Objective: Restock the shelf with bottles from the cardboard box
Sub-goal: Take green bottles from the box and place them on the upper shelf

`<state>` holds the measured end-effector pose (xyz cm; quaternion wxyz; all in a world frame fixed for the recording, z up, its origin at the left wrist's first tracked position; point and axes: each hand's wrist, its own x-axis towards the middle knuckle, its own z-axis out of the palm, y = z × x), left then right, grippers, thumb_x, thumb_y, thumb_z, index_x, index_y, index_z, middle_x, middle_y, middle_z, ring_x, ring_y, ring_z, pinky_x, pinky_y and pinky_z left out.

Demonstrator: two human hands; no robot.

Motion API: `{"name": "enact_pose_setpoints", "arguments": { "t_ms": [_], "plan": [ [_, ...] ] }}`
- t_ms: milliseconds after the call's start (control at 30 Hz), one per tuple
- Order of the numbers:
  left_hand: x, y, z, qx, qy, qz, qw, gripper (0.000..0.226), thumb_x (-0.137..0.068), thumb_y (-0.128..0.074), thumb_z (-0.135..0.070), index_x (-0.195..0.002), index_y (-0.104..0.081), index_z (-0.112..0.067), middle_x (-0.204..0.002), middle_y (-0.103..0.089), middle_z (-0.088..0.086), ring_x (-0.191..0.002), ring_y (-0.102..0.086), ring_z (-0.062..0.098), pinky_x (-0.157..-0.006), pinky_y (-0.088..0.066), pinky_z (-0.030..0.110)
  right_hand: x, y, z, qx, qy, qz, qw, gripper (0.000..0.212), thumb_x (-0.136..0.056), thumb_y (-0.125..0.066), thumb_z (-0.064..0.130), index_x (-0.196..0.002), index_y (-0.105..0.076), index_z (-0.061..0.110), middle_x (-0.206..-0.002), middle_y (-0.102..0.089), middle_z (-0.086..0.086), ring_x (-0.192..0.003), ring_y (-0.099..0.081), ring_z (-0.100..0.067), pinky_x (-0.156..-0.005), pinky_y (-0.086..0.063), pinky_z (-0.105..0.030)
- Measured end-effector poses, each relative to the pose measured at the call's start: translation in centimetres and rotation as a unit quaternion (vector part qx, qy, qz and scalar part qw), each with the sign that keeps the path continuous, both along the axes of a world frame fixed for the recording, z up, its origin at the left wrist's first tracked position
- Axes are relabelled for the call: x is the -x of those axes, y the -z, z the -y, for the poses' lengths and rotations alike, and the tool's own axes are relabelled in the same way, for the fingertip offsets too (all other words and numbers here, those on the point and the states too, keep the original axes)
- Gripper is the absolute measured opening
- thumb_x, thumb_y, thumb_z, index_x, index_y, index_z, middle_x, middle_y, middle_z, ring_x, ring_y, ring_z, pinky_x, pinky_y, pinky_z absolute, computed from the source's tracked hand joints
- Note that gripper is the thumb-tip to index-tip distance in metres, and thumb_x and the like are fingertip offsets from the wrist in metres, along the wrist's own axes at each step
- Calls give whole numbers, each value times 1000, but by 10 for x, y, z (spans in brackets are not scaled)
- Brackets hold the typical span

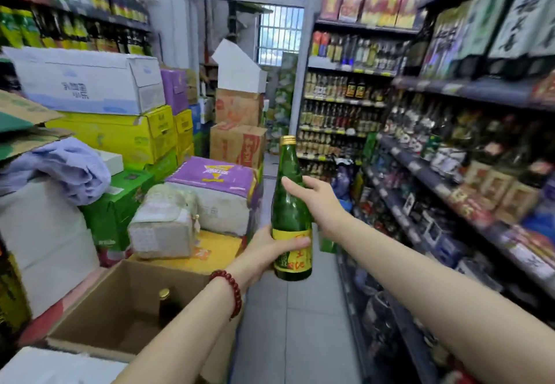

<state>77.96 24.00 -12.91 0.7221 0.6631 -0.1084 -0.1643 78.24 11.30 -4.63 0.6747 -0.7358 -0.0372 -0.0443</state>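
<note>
The green glass bottle (290, 203) is held upright over the aisle floor, between the open cardboard box (99, 317) on the left and the shelf (444, 191) on the right. The left hand (270, 248) is curled round its labelled base. The right hand (312, 200) is laid against the shoulder behind it; how its fingers lie cannot be told.

A drop onto the tiles is possible if one grip is released before the other is secured. Shelved bottles may be knocked if the bottle is inserted carelessly.

The bottle carries a gold cap and a yellow label. A second capped bottle (167, 305) remains in the box.
</note>
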Motion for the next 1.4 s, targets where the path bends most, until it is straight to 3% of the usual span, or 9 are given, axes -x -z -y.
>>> {"name": "enact_pose_setpoints", "arguments": {
  "t_ms": [333, 400, 567, 767, 900, 967, 1033, 1167, 1400],
  "plan": [
    [126, -45, 124, -6, 195, 41, 980, 36, -76, -78, -19, -108, -63, -24, -97, -75, -4, -83, -72, 8, -61, -55, 21, 172, -33, 120, 62, 203, 74, 974, 14, -72, -76, 50, -74, -75, 36, -82, -76, 11, -75, -72, -6, -70, -60, -27],
    [162, -51, 146, -7, 224, 46, 973, 37, -76, -78, -19, -109, -63, -22, -99, -75, -2, -83, -73, 8, -60, -55, 20, 213, -37, 140, 76, 241, 79, 964, 33, -68, -75, 55, -85, -75, 27, -87, -76, 6, -84, -73, -13, -82, -59, -39],
    [248, -63, 196, -3, 308, 44, 950, 63, -60, -84, -31, -117, -63, -13, -105, -74, 5, -99, -71, 22, -91, -55, 40, 318, -52, 183, 129, 345, 62, 928, 66, -64, -70, 68, -110, -70, 20, -109, -72, 0, -104, -66, -18, -94, -53, -43],
    [333, -84, 240, -1, 422, 68, 904, 36, -72, -80, -20, -106, -68, -19, -99, -76, 1, -90, -73, 14, -68, -56, 21, 434, -76, 216, 177, 440, 74, 877, 61, -66, -70, 67, -105, -71, 22, -101, -74, 0, -93, -70, -13, -85, -58, -36],
    [377, -93, 255, 6, 467, 88, 880, 38, -74, -80, -22, -108, -65, -21, -101, -76, -1, -92, -72, 13, -70, -56, 20, 489, -81, 221, 180, 487, 91, 850, 59, -62, -70, 70, -101, -72, 26, -96, -75, 12, -92, -68, 0, -79, -55, -19],
    [399, -94, 261, 8, 498, 100, 861, 50, -64, -84, -33, -109, -64, -23, -100, -76, -4, -93, -72, 11, -73, -55, 22, 517, -84, 216, 161, 518, 80, 837, 72, -61, -71, 70, -112, -69, 19, -109, -72, 1, -103, -67, -13, -90, -54, -32],
    [421, -94, 266, 13, 526, 101, 844, 54, -58, -86, -39, -106, -64, -26, -96, -76, -9, -89, -72, 7, -68, -55, 18, 545, -85, 210, 152, 540, 88, 823, 53, -68, -74, 60, -101, -73, 19, -97, -76, -3, -91, -72, -17, -82, -58, -40],
    [467, -86, 269, 17, 579, 100, 809, 61, -47, -88, -45, -101, -66, -29, -97, -76, -8, -88, -72, 8, -72, -56, 24, 602, -77, 187, 161, 611, 85, 771, 33, -70, -74, 55, -85, -74, 26, -79, -76, 5, -78, -73, -12, -72, -59, -33],
    [573, -86, 266, 18, 665, 114, 738, 70, -43, -89, -43, -106, -65, -24, -99, -76, -2, -94, -72, 15, -87, -56, 38, 715, -74, 152, 164, 710, 69, 681, 60, -67, -74, 60, -107, -70, 16, -103, -72, -2, -100, -66, -19, -93, -54, -42]
  ]
}}
